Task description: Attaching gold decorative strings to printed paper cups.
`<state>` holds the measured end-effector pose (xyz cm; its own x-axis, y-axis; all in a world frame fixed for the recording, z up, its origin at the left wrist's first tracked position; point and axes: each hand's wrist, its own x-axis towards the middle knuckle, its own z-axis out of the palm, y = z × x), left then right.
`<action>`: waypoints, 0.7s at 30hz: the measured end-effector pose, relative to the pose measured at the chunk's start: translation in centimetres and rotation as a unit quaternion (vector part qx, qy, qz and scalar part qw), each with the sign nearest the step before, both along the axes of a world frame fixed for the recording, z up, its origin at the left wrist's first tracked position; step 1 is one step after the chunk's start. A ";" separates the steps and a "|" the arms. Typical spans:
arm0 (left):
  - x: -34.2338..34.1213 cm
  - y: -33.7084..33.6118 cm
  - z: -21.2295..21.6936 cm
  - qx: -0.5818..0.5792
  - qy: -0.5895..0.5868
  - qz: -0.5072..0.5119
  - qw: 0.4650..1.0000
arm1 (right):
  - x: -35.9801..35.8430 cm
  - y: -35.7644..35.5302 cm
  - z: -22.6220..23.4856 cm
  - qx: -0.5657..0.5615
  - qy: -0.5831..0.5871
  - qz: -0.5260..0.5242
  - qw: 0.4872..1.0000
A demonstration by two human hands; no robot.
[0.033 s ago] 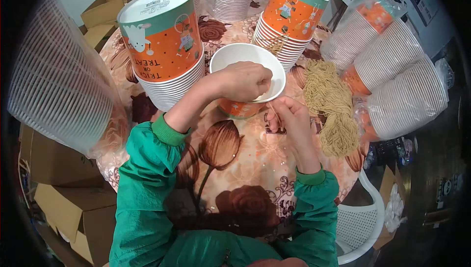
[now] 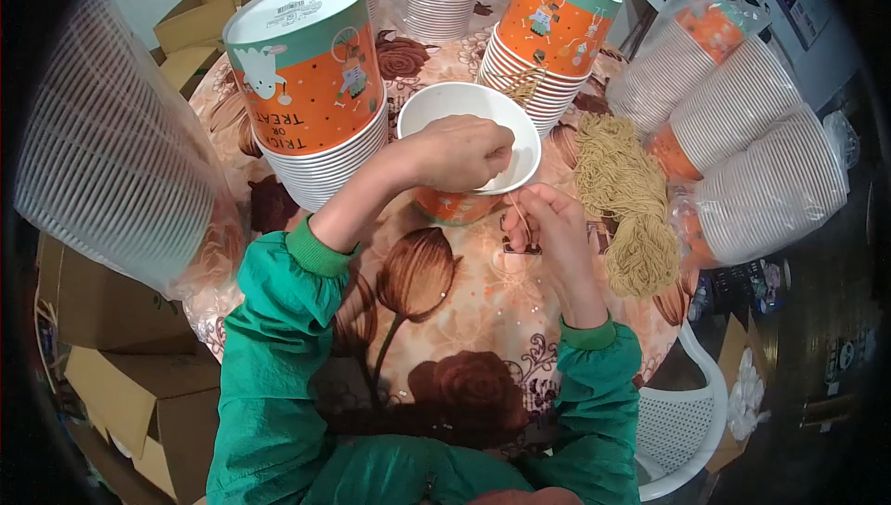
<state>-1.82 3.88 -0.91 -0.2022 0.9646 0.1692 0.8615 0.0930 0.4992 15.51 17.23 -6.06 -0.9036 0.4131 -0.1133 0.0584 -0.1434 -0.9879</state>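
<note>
Left hand (image 2: 467, 154): fingers curled, dipped into mouth of white-lined, orange-and-green round paper bucket (image 2: 455, 206), centre of frame; fingertips hidden, cannot tell if gripping anything. Right hand (image 2: 554, 231): thumb and fingers pinched on thin tan string (image 2: 522, 213), just off bucket's lower-right rim. Bucket upright on worktop (image 2: 501, 329) with peach-and-brown floral cover. Right of centre: loose skein of tan yarn (image 2: 620, 189). Upper left: stack of upside-down orange-and-green paper buckets (image 2: 306, 78).
</note>
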 end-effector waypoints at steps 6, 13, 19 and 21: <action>1.3 -1.7 0.4 0.016 0.010 0.054 0.998 | 0.1 2.1 -1.7 -0.034 -0.061 0.158 0.985; 3.9 -4.2 -0.5 0.212 0.065 0.030 0.975 | 0.3 0.0 -0.9 -0.005 -0.022 0.204 0.979; 6.7 -5.9 -1.2 0.290 0.133 0.086 0.944 | 0.5 -0.1 -0.6 -0.108 0.067 0.168 0.978; 7.4 -6.3 -2.2 0.252 0.115 0.113 0.954 | 0.4 -0.1 -1.4 -0.127 0.069 0.166 0.975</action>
<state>5.60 -2.45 -3.12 -0.2967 0.6844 0.6659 0.9402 0.0875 0.3291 15.96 17.17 -7.46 -0.9968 0.0687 -0.0410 0.0118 -0.3798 -0.9250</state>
